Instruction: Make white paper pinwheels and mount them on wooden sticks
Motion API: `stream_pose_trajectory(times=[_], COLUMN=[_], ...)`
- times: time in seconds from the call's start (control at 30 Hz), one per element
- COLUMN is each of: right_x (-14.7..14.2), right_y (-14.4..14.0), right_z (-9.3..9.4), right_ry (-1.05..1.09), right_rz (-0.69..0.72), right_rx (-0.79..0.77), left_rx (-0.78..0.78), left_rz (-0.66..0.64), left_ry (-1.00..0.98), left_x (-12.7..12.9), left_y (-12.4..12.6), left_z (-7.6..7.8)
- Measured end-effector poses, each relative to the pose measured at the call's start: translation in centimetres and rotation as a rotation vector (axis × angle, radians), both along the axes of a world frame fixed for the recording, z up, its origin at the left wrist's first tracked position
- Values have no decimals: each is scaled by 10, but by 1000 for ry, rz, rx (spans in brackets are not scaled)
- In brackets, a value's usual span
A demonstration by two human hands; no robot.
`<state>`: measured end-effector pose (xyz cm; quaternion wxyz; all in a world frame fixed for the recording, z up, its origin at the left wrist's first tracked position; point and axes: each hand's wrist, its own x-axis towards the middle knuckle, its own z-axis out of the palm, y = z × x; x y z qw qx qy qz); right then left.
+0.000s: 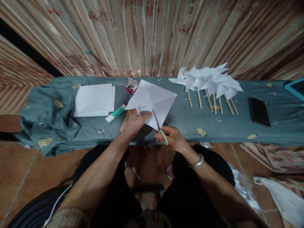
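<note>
A square sheet of white paper [163, 96] is held above the cloth by my left hand [139, 122], its thumb pressing on the near left part. Creases run across the sheet and a flap near the thumb stands loose. My right hand [172, 136] grips scissors [163, 136] with light green handles. Their blades lie on the paper, pointing from the near corner toward its middle. Under the left hand, several thin wooden sticks [124, 122] are partly hidden. Just left of them lies a green and white glue tube [115, 113].
A stack of white paper [93, 99] lies at the left of the cloth-covered bench [184, 126]. Behind the sheet is a small red box [131, 87] of metal pins. To the right are several paper pinwheels [209, 80] on sticks, a phone [259, 111] and a blue-edged device [295, 88].
</note>
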<state>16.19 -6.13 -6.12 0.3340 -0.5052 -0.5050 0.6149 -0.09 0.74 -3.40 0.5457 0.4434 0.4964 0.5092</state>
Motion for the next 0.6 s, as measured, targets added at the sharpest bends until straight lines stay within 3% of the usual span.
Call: stream_pose_trajectory(times=[0.6], right_x=[-2], right_y=[0], right_z=[5], right_ry=[-25], right_rz=[-31], right_rx=[-4], left_rx=[0], left_rz=[27], left_ry=[-1], left_x=[2], left_y=[-1], left_z=[-1])
